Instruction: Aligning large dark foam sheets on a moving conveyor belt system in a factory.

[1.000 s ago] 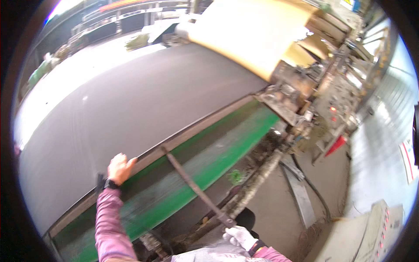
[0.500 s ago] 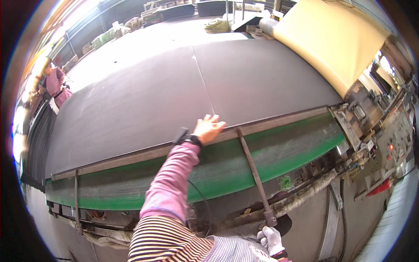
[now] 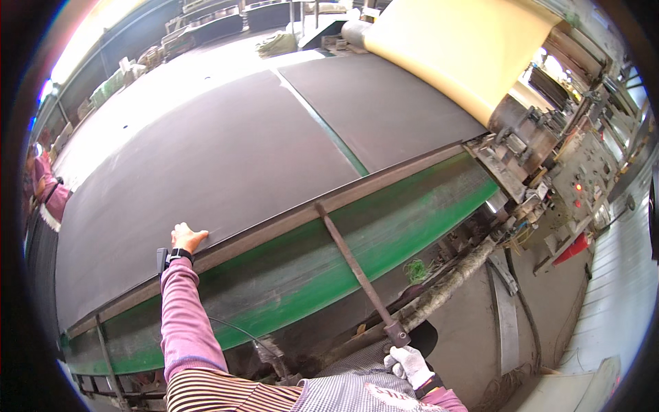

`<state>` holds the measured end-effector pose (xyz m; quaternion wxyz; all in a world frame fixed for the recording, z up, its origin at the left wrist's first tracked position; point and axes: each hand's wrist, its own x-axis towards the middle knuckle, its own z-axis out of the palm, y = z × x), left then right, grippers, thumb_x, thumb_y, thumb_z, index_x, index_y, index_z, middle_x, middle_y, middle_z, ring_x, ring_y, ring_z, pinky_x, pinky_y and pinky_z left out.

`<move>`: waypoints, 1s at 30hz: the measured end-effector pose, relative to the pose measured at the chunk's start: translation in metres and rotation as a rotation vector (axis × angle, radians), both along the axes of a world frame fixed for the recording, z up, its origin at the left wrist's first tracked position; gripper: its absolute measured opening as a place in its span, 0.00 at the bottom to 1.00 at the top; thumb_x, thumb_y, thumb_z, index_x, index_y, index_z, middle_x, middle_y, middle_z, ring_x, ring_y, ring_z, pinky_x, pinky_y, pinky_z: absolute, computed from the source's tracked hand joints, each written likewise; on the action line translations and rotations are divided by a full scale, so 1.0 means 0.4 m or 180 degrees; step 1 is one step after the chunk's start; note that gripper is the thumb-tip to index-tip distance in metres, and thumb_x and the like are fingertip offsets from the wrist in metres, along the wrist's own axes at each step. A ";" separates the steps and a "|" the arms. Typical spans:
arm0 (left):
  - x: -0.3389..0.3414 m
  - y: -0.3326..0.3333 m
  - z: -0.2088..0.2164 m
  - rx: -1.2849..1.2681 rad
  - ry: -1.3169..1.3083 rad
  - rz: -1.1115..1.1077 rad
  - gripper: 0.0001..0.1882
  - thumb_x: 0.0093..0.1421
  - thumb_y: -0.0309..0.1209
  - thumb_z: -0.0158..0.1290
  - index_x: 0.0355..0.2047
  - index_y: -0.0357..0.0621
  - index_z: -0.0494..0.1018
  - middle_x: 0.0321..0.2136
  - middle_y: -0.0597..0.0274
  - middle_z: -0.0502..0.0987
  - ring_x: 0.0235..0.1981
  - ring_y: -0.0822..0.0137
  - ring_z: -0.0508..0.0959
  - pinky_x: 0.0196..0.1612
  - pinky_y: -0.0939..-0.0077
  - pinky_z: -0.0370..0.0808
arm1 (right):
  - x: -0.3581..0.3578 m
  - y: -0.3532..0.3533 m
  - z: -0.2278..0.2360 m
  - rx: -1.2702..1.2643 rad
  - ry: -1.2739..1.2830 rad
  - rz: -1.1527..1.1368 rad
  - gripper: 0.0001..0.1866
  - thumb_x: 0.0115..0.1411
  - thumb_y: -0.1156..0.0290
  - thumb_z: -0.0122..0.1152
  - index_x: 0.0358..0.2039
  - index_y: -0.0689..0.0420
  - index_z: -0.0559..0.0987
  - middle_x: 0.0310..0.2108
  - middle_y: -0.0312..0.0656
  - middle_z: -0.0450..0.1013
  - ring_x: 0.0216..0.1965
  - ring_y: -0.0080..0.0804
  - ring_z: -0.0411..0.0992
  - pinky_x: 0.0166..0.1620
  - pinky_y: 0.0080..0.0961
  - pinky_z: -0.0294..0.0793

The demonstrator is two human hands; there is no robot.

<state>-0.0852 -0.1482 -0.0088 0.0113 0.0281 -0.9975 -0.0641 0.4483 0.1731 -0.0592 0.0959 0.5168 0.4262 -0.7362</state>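
My bare left hand (image 3: 187, 238) lies on a large flat black sheet (image 3: 206, 161), close to its near edge. Its fingers are apart, the thumb pointing right. A second black sheet (image 3: 384, 103) lies farther right, with a narrow strip of green belt (image 3: 329, 134) showing between the two. Low in front of my body, my right hand (image 3: 410, 366) wears a pale work glove, its fingers curled. It is just below the socket at the lower end of a brown metal rod (image 3: 357, 271); whether it grips anything there is hidden.
A wooden rail (image 3: 274, 244) runs along the sheets' near edge above the belt's green curved side. Yellow sheeting (image 3: 460, 48) comes off a roller at the far right, beside a control panel (image 3: 583, 175) with a red light. Another person (image 3: 51, 189) stands at the far left.
My left hand and the left sheet have moved left. The thin seam between the sheets has widened into a gap showing green belt. My right hand stays by the rod's lower end.
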 end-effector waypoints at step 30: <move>0.127 0.060 -0.072 0.0203 0.0992 -0.2033 0.18 0.62 0.41 0.46 0.25 0.40 0.77 0.27 0.53 0.75 0.36 0.54 0.73 0.41 0.62 0.70 | 0.023 0.010 -0.024 -0.0337 0.0437 -0.0185 0.13 0.59 0.64 0.57 0.40 0.57 0.77 0.24 0.34 0.75 0.12 0.14 0.62 0.14 0.13 0.57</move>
